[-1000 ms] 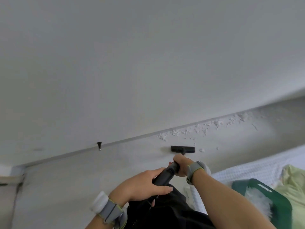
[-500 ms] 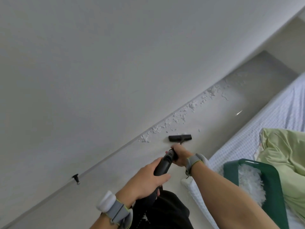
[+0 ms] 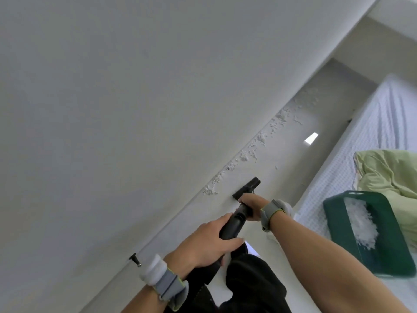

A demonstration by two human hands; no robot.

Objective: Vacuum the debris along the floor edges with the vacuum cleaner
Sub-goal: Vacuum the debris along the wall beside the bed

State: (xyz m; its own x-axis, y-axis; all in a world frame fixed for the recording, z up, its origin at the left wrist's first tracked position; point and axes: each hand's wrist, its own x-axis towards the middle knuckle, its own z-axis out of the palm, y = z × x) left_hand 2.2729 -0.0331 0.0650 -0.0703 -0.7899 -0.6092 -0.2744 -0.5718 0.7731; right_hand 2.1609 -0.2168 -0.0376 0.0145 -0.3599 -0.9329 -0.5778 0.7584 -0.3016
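Note:
A black vacuum tube [image 3: 232, 224] runs from the bottom centre toward the wall. My left hand [image 3: 207, 242] grips its thick rear part. My right hand [image 3: 251, 205] grips the tube farther forward, just behind the flat black nozzle [image 3: 247, 188]. The nozzle rests on the pale floor, a short way right of the nearest white debris [image 3: 209, 190]. A trail of white flakes [image 3: 259, 143] runs along the floor edge at the base of the white wall, away to the upper right.
A bed with a white checked sheet [image 3: 361, 136] fills the right side. On it lie a green tray [image 3: 388, 247] holding white flakes and a pale green cloth [image 3: 388, 170]. A small black door stop [image 3: 135, 259] sticks out at the wall base, lower left.
The view has swung and tilted, so the wall line now runs steeply diagonal. The nozzle has turned at an angle and sits closer to the near end of the debris trail. Both hands keep their grip.

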